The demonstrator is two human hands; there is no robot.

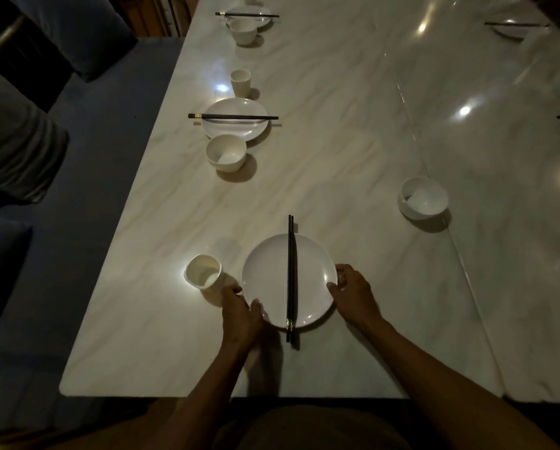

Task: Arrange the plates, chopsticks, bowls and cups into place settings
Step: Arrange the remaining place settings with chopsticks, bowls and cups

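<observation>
Near plate (268,280): white, sitting on the marble table (337,141) at lower centre of the frame.
Near chopsticks (291,277): dark pair lying across this plate, both ends overhanging its rim.
Left hand (241,315): fingers curling onto the plate's lower-left rim, gripping it.
Right hand (353,293): fingers closing on the plate's right rim, gripping it.
Near cup (203,271): white, standing just left of the plate.
Loose bowl (423,198): white, sitting alone at right of centre, well apart from the plate.
Middle setting: plate (234,120) carrying chopsticks (233,117) crosswise, bowl (226,153) below it, cup (240,82) above it.
Far setting: plate, chopsticks and cup showing at the top edge.
</observation>
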